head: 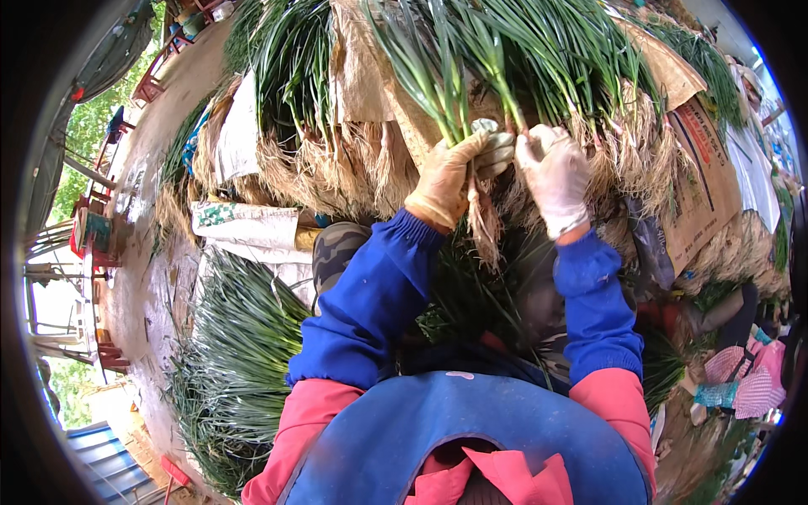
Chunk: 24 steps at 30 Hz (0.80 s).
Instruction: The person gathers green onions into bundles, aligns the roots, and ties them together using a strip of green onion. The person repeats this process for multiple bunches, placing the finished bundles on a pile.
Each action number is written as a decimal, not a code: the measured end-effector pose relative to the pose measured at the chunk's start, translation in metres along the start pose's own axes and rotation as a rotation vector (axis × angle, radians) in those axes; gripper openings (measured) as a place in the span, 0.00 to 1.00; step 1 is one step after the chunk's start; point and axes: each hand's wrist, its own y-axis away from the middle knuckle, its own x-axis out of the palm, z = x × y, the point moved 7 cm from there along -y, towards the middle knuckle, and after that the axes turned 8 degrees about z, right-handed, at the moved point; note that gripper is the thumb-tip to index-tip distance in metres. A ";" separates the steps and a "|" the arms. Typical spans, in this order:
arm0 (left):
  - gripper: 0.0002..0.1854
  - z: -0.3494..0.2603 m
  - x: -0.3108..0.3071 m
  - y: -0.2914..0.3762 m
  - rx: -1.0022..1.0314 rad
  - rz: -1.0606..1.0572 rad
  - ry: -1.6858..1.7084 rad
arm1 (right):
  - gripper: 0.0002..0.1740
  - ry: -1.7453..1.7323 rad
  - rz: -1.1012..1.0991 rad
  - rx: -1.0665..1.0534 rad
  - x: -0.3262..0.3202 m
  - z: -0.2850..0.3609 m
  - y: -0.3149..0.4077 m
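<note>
My left hand (457,167), in a thin pale glove, is closed around several long green-leaved stalks (442,107) with white bases. Their stringy brown roots (483,224) hang below the fist. Close beside it on the right, my right hand (554,167), also gloved, has its fingers curled at the reddish base of another green stalk (516,117); whether it grips that stalk is partly hidden. Beyond both hands lie rows of the same leafy plants (562,50), roots towards me. Blue sleeve covers reach from my wrists to the elbows.
A heap of green leafy plants (246,341) lies at my left, near a white woven sack (252,227). A printed brown sack (701,183) lies at the right, with more rooted plants beyond. A person in pink checks (745,379) is at the far right. Red stools (148,85) line the left.
</note>
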 end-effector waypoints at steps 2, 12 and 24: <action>0.10 0.002 -0.002 -0.011 0.059 0.034 -0.054 | 0.08 0.043 -0.166 -0.191 -0.011 0.027 0.018; 0.16 -0.035 -0.036 -0.001 0.143 0.001 -0.014 | 0.09 0.061 0.136 -0.094 0.032 -0.046 0.026; 0.16 0.020 -0.026 0.046 -0.033 0.074 0.124 | 0.09 -1.974 0.387 0.543 0.086 0.045 0.019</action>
